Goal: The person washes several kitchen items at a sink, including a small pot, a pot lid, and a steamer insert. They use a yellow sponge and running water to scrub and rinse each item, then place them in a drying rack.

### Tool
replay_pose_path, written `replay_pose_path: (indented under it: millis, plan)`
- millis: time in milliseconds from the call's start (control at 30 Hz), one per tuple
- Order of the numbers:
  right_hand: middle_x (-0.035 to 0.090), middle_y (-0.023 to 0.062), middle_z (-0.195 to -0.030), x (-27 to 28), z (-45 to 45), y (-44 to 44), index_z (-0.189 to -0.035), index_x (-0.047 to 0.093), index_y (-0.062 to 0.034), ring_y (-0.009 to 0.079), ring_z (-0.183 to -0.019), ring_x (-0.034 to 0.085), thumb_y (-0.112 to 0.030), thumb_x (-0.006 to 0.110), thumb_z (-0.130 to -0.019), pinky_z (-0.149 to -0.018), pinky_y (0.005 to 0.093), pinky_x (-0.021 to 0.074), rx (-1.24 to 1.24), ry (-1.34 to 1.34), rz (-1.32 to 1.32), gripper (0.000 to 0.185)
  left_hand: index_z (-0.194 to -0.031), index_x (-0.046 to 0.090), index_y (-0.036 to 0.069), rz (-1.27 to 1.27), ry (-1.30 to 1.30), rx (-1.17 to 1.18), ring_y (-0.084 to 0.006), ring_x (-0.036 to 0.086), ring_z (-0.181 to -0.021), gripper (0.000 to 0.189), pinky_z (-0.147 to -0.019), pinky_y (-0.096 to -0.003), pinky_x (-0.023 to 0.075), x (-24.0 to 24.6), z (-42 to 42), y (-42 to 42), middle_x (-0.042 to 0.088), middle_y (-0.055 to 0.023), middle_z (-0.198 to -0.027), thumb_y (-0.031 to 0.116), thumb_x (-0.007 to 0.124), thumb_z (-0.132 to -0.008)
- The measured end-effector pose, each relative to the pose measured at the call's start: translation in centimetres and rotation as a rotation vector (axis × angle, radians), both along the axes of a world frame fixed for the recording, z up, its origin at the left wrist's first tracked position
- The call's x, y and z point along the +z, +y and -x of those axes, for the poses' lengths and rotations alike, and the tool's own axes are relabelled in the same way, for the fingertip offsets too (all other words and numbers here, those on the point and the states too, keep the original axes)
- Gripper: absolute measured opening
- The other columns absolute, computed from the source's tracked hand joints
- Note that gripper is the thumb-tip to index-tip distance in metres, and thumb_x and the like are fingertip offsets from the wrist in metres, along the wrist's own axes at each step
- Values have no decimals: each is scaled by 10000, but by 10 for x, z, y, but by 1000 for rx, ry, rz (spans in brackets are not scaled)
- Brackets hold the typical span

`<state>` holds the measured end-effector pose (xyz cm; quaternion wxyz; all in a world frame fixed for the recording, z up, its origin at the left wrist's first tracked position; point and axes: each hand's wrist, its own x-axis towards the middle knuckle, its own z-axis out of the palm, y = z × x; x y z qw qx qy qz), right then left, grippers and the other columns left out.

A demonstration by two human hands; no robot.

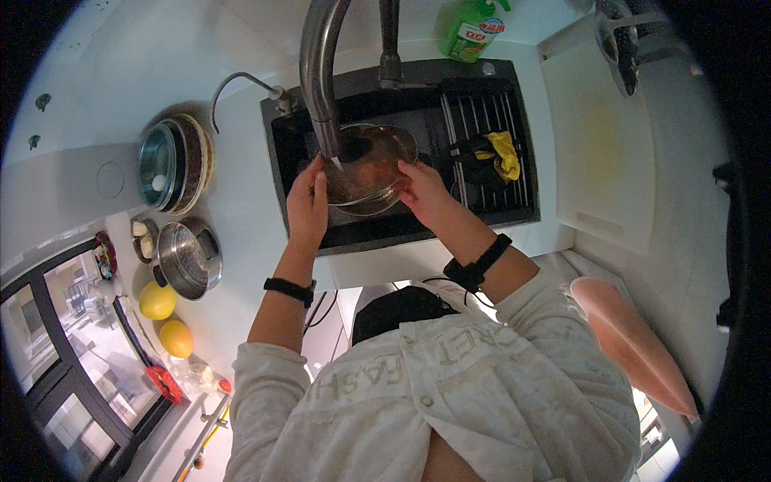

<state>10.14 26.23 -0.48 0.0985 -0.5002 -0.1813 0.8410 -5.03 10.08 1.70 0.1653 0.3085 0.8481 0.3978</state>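
Observation:
My left hand (308,202) and my right hand (425,191) grip opposite sides of a round, see-through glass vessel or pot lid (367,181) with a thin shiny rim. Which of the two it is, I cannot tell. It is over the left part of a black sink (337,241). A dark patch shows near its far side, partly behind the curved metal faucet (325,78). The spout ends right above the glass, and a short pale streak like water shows at its tip. Below the near rim, a second curved shiny edge is visible.
A drying rack (497,108) spans the sink's right side, with a yellow and black cloth or glove (505,155) on it. Green soap bottle (473,36) behind. On the left counter stand stacked bowls and baskets (174,165), a steel pot (188,259) and two yellow fruits (158,300).

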Motion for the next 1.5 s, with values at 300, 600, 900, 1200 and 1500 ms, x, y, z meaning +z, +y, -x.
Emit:
replay_pose_path:
  millis: [300, 600, 900, 1200, 1500]
  plan:
    - [609, -1, -945, 5, -32, 1, -1067, 541, -120, 99, -746, 569, -191, 570, -951, -503, 204, 362, 112, 56, -35, 139, -996, 675, 20, -73, -278, 40, -123, 538, -684, 142, -622, -305, 438, -50, 46, 49, 633, -24, -804, 120, 619, -911]
    - [621, 7, -1031, 7, -40, -6, -1132, 544, -125, 122, -846, 596, -181, 551, -962, -749, 283, 493, 232, 135, 14, 180, -1014, 679, 31, 152, -151, 144, -197, 648, -822, 270, -750, -335, 499, -45, 46, -15, 696, -106, -887, 279, 630, -918]
    - [615, 45, -1110, -11, -48, 20, -1195, 547, -117, 150, -970, 600, -242, 564, -966, -846, 327, 505, 300, 305, 93, 261, -1092, 617, 41, -35, -1123, 385, -131, 552, -606, 389, -549, -271, 445, -34, 44, -46, 703, -75, -886, 399, 507, -985]
    - [629, 59, -1095, -8, 44, 15, -1130, 634, -70, 164, -952, 597, -179, 595, -943, -847, 309, 478, 179, -149, -661, 220, -942, 551, 97, -328, -989, 464, -72, 487, -510, 257, -438, -229, 388, 16, 22, -53, 706, -141, -988, 335, 479, -1006]
    - [607, 89, -812, 33, 136, -37, -999, 625, 11, 138, -632, 539, -155, 602, -937, -478, 233, 404, 106, 395, -6, 178, -927, 492, 68, -312, -898, 635, -118, 441, -456, 216, -380, -250, 317, 6, 4, -10, 530, -32, -669, 260, 589, -953]
